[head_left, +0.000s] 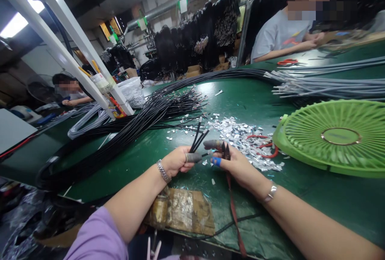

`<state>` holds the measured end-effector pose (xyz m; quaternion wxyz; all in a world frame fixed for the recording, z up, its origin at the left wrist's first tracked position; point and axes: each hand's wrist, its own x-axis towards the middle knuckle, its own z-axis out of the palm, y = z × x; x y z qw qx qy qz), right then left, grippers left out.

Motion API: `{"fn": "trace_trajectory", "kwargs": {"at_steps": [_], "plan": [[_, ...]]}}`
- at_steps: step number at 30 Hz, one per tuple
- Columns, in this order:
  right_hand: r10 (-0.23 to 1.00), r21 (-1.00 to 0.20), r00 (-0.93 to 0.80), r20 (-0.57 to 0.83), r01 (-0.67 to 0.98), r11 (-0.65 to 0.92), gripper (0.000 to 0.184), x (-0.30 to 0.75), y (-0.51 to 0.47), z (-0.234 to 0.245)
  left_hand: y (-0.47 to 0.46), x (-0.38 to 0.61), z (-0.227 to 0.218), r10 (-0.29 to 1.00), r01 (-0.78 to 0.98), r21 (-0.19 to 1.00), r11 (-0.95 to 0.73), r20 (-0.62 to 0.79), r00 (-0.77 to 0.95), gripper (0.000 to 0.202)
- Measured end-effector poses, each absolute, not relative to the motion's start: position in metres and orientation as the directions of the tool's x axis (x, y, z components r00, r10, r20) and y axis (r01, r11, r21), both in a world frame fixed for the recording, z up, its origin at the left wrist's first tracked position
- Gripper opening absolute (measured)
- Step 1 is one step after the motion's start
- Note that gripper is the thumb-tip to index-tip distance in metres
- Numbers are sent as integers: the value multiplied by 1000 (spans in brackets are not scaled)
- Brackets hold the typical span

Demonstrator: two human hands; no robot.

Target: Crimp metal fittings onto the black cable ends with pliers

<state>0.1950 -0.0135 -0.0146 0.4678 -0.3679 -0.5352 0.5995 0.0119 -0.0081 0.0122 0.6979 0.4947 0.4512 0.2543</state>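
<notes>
My left hand (178, 161) is closed around a few black cable ends (198, 136) that stick up and away from it; a grey cover sits on its thumb. My right hand (233, 162) is closed on a small dark cutting tool (225, 151) held close to those cable ends, with a blue wrap and a grey cover on its fingers. Both hands hover over the green table (315, 196), just in front of a heap of silver foil scraps (240, 136). A long bundle of black cables (141, 123) runs off to the left.
A green fan (337, 136) lies flat at the right. Red-handled scissors (266, 148) rest among the scraps. Grey cables (325, 85) lie at the far right, near a seated person in a grey shirt (276, 31). Another person (70, 91) sits far left. Taped cardboard (183, 210) covers the near edge.
</notes>
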Motion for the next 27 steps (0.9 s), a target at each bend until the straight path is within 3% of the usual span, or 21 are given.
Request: {"fn": "trace_trajectory", "kwargs": {"at_steps": [7, 17, 22, 27], "plan": [[891, -947, -348, 290, 33, 321, 32, 201, -9, -15, -8, 10, 12, 746, 108, 905, 412, -402, 531, 32], [865, -968, -479, 150, 106, 227, 41, 211, -13, -7, -8, 8, 14, 698, 151, 890, 431, -434, 570, 41], [810, -980, -574, 117, 65, 188, 35, 215, -14, 1, -9, 7, 13, 669, 200, 888, 413, -446, 594, 41], [763, -999, -646, 32, 1, 42, 25, 212, -17, 6, -14, 9, 15, 640, 284, 900, 330, -435, 634, 43]]}}
